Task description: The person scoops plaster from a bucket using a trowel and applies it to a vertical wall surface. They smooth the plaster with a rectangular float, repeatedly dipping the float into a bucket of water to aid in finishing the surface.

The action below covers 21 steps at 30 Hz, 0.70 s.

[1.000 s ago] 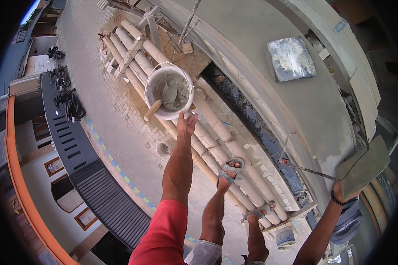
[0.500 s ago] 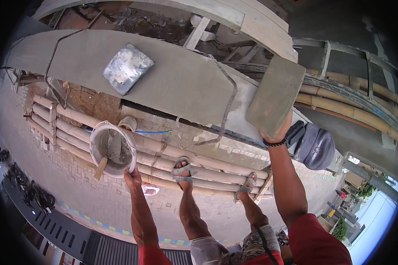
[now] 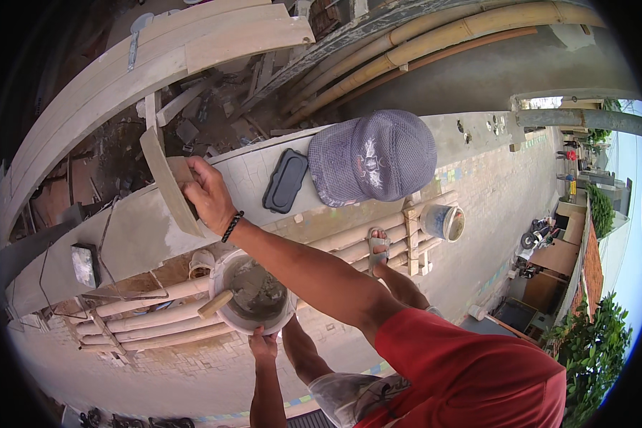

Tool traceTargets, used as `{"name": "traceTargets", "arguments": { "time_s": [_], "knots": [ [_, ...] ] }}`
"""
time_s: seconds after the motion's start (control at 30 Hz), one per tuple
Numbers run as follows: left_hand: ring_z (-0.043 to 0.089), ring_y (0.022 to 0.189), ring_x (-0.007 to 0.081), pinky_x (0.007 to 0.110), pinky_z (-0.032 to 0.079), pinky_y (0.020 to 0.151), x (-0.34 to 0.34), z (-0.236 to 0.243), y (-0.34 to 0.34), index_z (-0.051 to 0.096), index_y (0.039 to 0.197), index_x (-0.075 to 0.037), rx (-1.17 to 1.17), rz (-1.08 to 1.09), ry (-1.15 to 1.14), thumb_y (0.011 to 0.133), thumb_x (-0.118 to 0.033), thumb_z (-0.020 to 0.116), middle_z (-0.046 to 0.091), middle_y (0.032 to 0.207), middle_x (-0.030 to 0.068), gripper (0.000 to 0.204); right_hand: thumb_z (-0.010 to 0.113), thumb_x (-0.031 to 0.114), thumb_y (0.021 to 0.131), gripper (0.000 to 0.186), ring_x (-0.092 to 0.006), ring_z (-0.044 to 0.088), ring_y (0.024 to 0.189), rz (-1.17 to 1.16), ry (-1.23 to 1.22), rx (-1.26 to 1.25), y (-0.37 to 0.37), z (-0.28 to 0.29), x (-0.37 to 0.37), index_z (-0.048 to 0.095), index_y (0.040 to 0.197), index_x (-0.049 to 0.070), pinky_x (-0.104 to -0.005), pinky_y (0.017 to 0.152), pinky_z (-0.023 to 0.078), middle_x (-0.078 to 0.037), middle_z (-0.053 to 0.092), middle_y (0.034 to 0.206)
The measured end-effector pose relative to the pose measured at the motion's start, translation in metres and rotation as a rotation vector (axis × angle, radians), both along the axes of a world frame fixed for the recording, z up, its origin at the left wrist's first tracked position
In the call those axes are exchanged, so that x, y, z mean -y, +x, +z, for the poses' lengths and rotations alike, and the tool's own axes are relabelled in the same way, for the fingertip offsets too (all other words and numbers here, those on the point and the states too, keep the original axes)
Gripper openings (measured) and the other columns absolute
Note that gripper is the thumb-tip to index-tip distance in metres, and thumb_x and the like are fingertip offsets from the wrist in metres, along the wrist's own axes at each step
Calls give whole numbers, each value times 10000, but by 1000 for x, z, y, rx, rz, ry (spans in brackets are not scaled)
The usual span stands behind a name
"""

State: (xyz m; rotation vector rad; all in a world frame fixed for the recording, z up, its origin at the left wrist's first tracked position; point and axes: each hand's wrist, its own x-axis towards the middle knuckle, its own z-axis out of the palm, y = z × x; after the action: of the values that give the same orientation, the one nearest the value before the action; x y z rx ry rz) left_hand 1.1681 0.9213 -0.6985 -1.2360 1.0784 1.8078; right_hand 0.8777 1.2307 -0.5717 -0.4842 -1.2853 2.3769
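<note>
My right hand [image 3: 210, 196] is closed round the grip of a flat plastering float [image 3: 170, 184]. The float's board is tilted nearly edge-on over the plastered ledge [image 3: 139, 222]; I cannot tell whether it touches. Lower down, my left hand [image 3: 264, 344] grips the near rim of a pale bucket [image 3: 290, 305]. Wet grey mortar [image 3: 253, 289] fills part of this bucket, and a tool's wooden handle [image 3: 215, 304] sticks out over its rim. What is on that handle's end is hidden in the mortar.
A grey cap [image 3: 378, 157] and a dark oblong case [image 3: 286, 181] lie on the ledge. Farther left is a silvery package [image 3: 85, 265] beside bent wire. Bamboo poles [image 3: 150, 324] run under my feet, and a second bucket [image 3: 442, 222] stands right. Curved boards [image 3: 157, 64] arch above.
The view has swung to the right, bringing the cap and case fully into sight. The float has turned from broad face showing to nearly edge-on. My left hand still holds the bucket.
</note>
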Motion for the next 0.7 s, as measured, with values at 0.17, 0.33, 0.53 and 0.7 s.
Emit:
{"name": "traceTargets", "arguments": {
  "time_s": [0.17,0.33,0.53,0.7],
  "knots": [
    [486,1214,365,617,494,904,-42,-4,12,406,1354,-136,4,-172,-24,788,-14,618,474,1343,113,616,522,36,811,325,-130,592,814,-83,-22,-23,-12,-12,8,516,1122,-56,-280,712,480,-112,632,908],
    [570,1119,266,503,553,830,-67,-9,38,456,1303,-142,-6,-278,-19,847,-98,674,540,1268,84,507,532,55,810,316,-129,583,765,-127,-22,13,-12,-15,2,530,1107,-53,-285,677,472,-110,629,867],
    [614,1041,216,367,558,832,-97,16,46,463,1303,-113,9,-346,18,876,-175,674,604,1170,74,479,490,49,824,338,-117,575,817,106,-271,-56,65,32,18,519,1148,-44,-272,719,468,-81,621,922],
    [606,1027,232,372,557,833,-118,39,39,453,1308,-77,-8,-461,20,841,-111,653,581,1166,111,509,483,98,775,439,-109,529,954,415,-280,-60,234,84,-2,510,1197,-25,-276,839,444,-70,584,1037]
  ]
}}
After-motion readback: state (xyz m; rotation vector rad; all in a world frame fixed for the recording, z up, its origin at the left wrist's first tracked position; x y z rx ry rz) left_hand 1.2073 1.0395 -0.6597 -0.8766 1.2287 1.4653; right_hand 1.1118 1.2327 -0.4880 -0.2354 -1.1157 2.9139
